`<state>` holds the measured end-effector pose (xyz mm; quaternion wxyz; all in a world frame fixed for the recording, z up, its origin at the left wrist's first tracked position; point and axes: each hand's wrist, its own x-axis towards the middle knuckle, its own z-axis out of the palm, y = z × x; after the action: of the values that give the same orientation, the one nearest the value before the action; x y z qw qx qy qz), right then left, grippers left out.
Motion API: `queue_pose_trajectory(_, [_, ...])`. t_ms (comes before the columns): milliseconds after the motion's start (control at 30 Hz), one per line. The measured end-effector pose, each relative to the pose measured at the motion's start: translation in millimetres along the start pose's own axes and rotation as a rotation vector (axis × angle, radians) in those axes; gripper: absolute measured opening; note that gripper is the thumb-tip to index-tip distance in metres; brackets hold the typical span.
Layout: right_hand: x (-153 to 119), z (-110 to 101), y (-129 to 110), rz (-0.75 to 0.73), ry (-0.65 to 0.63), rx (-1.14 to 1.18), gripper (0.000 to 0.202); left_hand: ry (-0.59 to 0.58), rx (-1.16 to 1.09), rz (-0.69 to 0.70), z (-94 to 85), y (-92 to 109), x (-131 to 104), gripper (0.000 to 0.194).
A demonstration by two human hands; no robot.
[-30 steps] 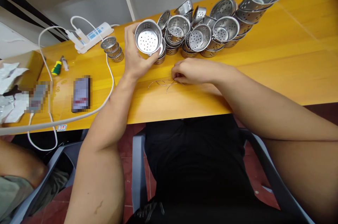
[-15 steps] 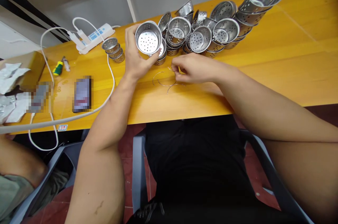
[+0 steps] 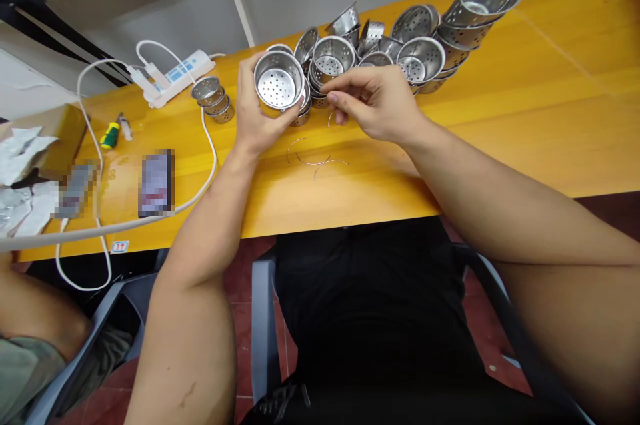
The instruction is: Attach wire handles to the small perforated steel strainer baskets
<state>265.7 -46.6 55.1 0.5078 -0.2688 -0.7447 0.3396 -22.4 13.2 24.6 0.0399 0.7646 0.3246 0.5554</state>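
Observation:
My left hand (image 3: 257,105) is wrapped round a perforated metal cup (image 3: 279,81), its open mouth tilted toward me. To the right of it, my right hand (image 3: 375,101) pinches a thin curved wire (image 3: 330,119) between thumb and fingers, just above the table. Several more curved wires (image 3: 315,161) lie loose on the wood in front of the hands. Behind both hands stand several nested and tilted perforated cups (image 3: 333,58), partly hidden by my right hand.
A leaning stack of cups (image 3: 463,31) stands at the right, and a small stack (image 3: 215,99) at the left. A power strip (image 3: 180,78), a white cable (image 3: 213,145), a phone (image 3: 156,183) and a green-yellow screwdriver (image 3: 111,135) lie leftward on the table (image 3: 500,145). A person's leg (image 3: 40,305) shows lower left.
My right hand has risen from the table with a wire and moved slightly away from me, nearer the cups. My left hand keeps its hold, with the cup's mouth tipped a little more toward me.

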Motion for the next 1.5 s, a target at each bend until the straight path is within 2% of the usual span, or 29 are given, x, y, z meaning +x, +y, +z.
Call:
queue_pose_trajectory(167, [1.4, 0.8, 2.5, 0.04, 0.01, 0.178, 0.053, 0.018, 0.03, 0.029, -0.6, 0.4, -1.2, 0.092])
queue_pose_trajectory(367, [0.6, 2.7, -5.0, 0.048, 0.011, 0.235, 0.046, 0.025, -0.013, 0.006, 0.6, -1.1, -2.6, 0.089])
queue_pose_trajectory(533, [0.9, 1.2, -9.1, 0.101, 0.035, 0.198, 0.039, -0.03, -0.004, 0.022, -0.3, -0.1, -2.1, 0.104])
queue_pose_trajectory(800, [2.8, -1.3, -3.3, 0.102, 0.072, 0.155, 0.026, 0.006, -0.043, 0.029, 0.9, 0.9, -1.2, 0.1])
queue_pose_trajectory(1033, [5.3, 0.0, 0.2, 0.133, 0.188, 0.163, 0.043, 0.015, 0.031, 0.062, -1.9, 13.9, 0.4, 0.103])
queue_pose_trajectory(1300, [7.1, -6.5, 4.3, 0.069, 0.236, -0.066, 0.039, 0.002, 0.023, 0.079, 3.0, 22.0, -3.3, 0.098])
queue_pose_trajectory(1500, [7.8, -7.3, 8.1, 0.066, 0.234, -0.024, 0.044, -0.023, 0.055, 0.121, 4.7, 21.6, -5.5, 0.104])
